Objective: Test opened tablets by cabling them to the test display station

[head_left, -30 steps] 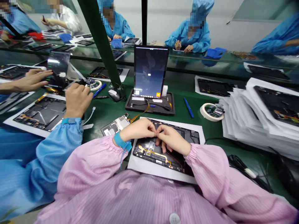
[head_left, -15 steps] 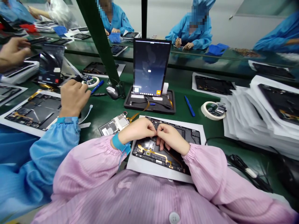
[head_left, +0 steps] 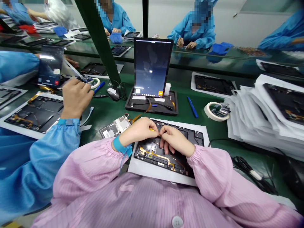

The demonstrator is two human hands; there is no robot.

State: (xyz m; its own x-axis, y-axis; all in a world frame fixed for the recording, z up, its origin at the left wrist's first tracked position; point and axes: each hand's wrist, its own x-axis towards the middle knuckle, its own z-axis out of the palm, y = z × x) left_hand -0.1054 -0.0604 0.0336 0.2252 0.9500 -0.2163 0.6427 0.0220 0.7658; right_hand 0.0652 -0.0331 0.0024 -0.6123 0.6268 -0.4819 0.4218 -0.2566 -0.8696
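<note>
Left grip (head_left: 141,129) and right grip (head_left: 175,140), both pinched narrow, meet above the tablet housing (head_left: 155,152); anything held is hidden.

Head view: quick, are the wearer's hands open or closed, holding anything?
Left hand: pinched closed over the opened device; any held item unclear.
Right hand: pinched closed; any held item unclear.

We list bright, even, cool-white light, seemingly from overhead, with soft shadows; white glare across the left-hand tablet screen (head_left: 50,65); sheen on the green tabletop (head_left: 181,109); left hand (head_left: 140,129) and right hand (head_left: 175,140) fairly sharp; background co-workers (head_left: 206,35) soft, faces pixelated; wide-angle stretching edgeward.
</note>
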